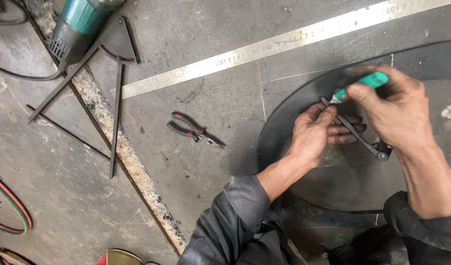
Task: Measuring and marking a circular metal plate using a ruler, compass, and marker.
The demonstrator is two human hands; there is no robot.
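My right hand (394,110) grips a green-handled marking tool (363,84), its tip pointing down-left at the rim of a dark round metal plate (284,118). My left hand (316,132) rests on that plate, fingers pressed on a thin dark metal compass (355,132), whose arm runs from near the tool's tip down-right to a pivot (382,156). The tool's tip and the arm's upper end meet close to my left fingertips.
A long steel ruler (264,49) lies diagonally across the steel sheet. Red-handled pliers (193,131) lie left of the plate. A large metal divider (112,64) and a green power tool (78,24) sit top left. Red and green hoses (14,206) curve at the left edge.
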